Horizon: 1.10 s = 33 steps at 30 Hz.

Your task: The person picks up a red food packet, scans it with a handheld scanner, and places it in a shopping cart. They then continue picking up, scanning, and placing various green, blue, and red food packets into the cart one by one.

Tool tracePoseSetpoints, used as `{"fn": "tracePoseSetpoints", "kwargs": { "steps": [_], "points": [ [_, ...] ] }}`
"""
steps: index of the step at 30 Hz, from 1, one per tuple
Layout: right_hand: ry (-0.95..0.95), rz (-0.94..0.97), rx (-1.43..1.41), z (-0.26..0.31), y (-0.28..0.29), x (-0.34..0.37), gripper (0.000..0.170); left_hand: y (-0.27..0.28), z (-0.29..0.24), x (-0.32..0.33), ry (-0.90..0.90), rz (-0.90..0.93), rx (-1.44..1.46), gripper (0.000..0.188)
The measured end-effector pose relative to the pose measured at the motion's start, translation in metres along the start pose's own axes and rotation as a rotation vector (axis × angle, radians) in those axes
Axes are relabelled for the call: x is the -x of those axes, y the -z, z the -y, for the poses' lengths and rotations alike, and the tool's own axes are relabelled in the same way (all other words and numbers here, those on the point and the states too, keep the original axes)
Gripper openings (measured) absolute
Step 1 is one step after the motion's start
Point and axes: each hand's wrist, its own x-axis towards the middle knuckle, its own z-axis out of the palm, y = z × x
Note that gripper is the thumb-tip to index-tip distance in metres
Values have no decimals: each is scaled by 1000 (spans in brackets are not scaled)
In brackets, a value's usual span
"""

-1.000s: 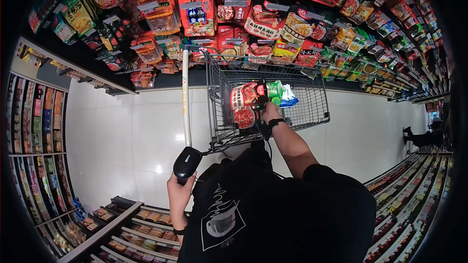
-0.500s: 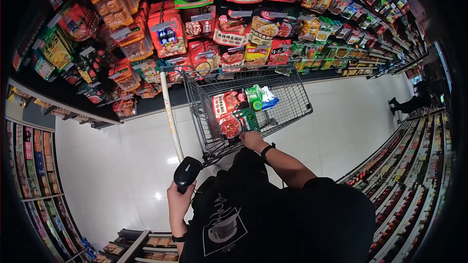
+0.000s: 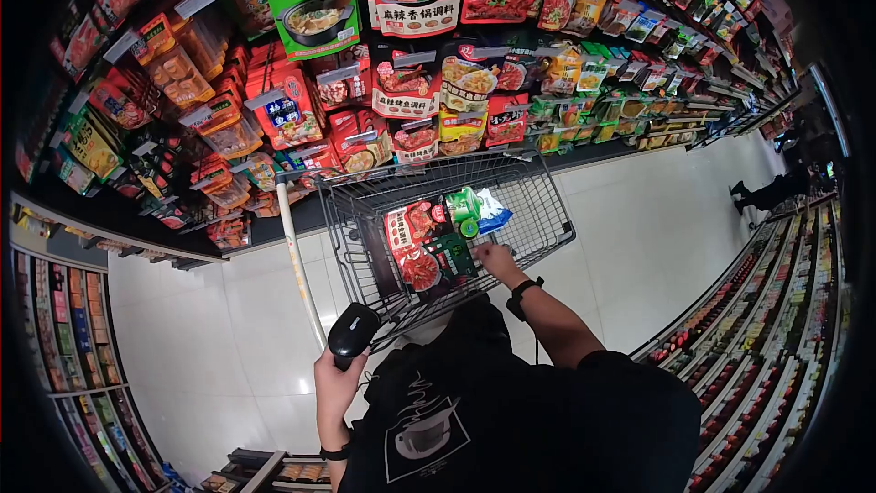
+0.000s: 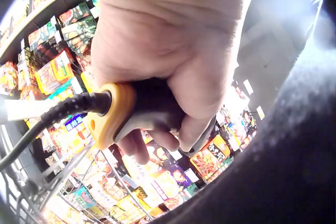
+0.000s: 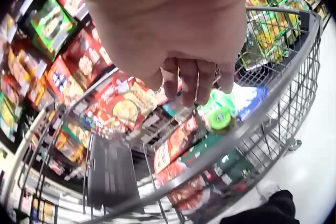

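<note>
My left hand (image 3: 336, 383) grips a black barcode scanner (image 3: 354, 333) by its handle. A yellow collar and a dark cable (image 4: 68, 108) show at the handle's end in the left wrist view. My right hand (image 3: 498, 262) hovers at the near side of the shopping cart (image 3: 540, 210), fingers loosely bent and holding nothing. Inside the cart lie a red seasoning pouch (image 3: 408, 222), a dark green packet (image 3: 453, 258) beside printed red food, a green-capped green container (image 5: 219, 119) and a blue and white packet (image 3: 494, 213). The dark green packet is nearest the right hand.
Shelves hung with seasoning pouches (image 3: 408, 82) line the aisle behind the cart. The cart's pale push bar (image 3: 297, 260) stands at its left end. More stocked shelves (image 3: 748, 338) run along the right. Farther down the aisle is a person in dark clothing (image 3: 776, 194).
My right hand has drawn away from the dark green packet, which now lies fully visible in the cart. The left hand keeps the scanner. The view has shifted rightward.
</note>
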Motion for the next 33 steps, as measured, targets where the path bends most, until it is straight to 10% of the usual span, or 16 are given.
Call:
{"fn": "tracePoseSetpoints", "kwargs": {
  "steps": [5, 9, 11, 18, 33],
  "points": [
    [-183, -82, -138, -2, 106, -104, 36, -56, -26, -14, -59, -121, -16, 25],
    [188, -299, -212, -37, 160, -220, 32, -91, -47, -8, 151, -201, 51, 28],
    [34, -269, -239, 12, 215, -246, 32, -111, -65, -5, 169, -228, 17, 26],
    [193, -443, -224, -12, 212, -423, 65, -183, -101, 5, 198, -333, 116, 25],
    [90, -582, -357, 41, 196, -423, 57, -198, -118, 2, 303, -362, 60, 26]
  ]
}}
